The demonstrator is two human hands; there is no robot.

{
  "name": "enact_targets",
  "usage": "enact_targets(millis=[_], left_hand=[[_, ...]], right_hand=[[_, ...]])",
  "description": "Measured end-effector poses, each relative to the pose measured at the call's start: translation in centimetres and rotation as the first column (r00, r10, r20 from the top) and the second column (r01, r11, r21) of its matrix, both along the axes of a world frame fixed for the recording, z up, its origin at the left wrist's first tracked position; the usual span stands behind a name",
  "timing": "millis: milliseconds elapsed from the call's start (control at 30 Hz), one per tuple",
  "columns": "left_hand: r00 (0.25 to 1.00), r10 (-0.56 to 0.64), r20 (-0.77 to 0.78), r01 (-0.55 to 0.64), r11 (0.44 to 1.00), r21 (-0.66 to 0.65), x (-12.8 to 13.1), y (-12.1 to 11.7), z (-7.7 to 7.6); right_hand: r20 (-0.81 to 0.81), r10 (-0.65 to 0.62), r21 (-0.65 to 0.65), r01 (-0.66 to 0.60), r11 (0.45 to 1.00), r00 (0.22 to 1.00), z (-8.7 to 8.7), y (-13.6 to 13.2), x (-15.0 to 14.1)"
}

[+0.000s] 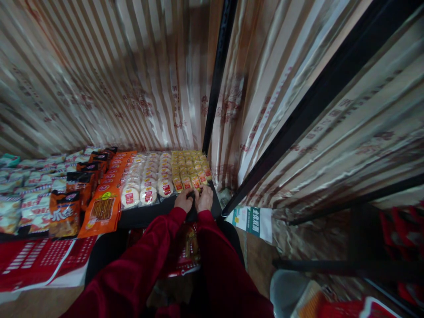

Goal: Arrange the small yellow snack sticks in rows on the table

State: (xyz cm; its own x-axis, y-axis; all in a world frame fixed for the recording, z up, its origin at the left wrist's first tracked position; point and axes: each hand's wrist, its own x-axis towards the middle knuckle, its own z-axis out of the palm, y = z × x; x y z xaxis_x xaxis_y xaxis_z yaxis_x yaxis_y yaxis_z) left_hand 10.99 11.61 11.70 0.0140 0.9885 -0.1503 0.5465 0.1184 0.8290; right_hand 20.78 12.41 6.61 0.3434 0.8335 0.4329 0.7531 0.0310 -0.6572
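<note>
Small yellow-wrapped snack packets (189,170) with red labels stand in tight rows at the right end of the black shelf (141,217). My right hand (203,198) is at the front edge of these rows, its fingers curled against a front packet. Close beside it, my left hand (184,202) has bent fingers near the same front edge; what they hold, if anything, is hidden. Left of the yellow rows lie clear-wrapped round white biscuits (148,193) with red labels. Both arms wear dark red sleeves.
Further left are orange stick-snack bags (101,209), black-and-orange bags (64,214) and white snack bags (35,207). A striped curtain (149,88) hangs behind. Black posts (217,79) rise at the shelf corner. A pale bucket (285,289) stands at lower right.
</note>
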Motion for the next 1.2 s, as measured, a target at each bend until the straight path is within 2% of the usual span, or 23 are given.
enact_targets(millis=[200, 433, 667, 800, 1067, 1200], left_hand=[[0.999, 0.035, 0.025, -0.035, 0.999, -0.024, 0.1, 0.2, -0.5], [1.000, -0.001, 0.002, 0.001, 1.000, -0.025, 0.1, -0.3, 0.1], [0.999, 0.027, 0.033, -0.027, 1.000, 0.002, 0.2, -0.7, -1.2], [0.998, 0.034, 0.045, -0.033, 0.999, -0.014, 0.3, -1.5, -1.7], [0.996, 0.011, 0.092, -0.012, 1.000, 0.013, -1.3, -3.6, -3.5], [0.995, 0.001, 0.104, -0.006, 0.999, 0.052, -2.8, -5.2, -3.7]], right_hand=[[-0.002, -0.021, -0.025, 0.021, 0.999, 1.000, -0.1, -0.1, -0.1], [-0.028, 0.009, -0.017, -0.009, 1.000, 1.000, -0.3, -0.2, 0.2], [-0.038, 0.006, 0.040, -0.004, 0.999, 0.999, -0.1, -1.0, -0.1], [-0.052, 0.005, 0.017, -0.004, 1.000, 0.999, 0.0, -2.2, -0.5], [-0.130, 0.104, -0.066, -0.113, 0.991, 0.986, 0.5, -5.7, -2.6], [-0.099, 0.182, -0.019, -0.184, 0.983, 0.978, 0.8, -7.7, -3.9]])
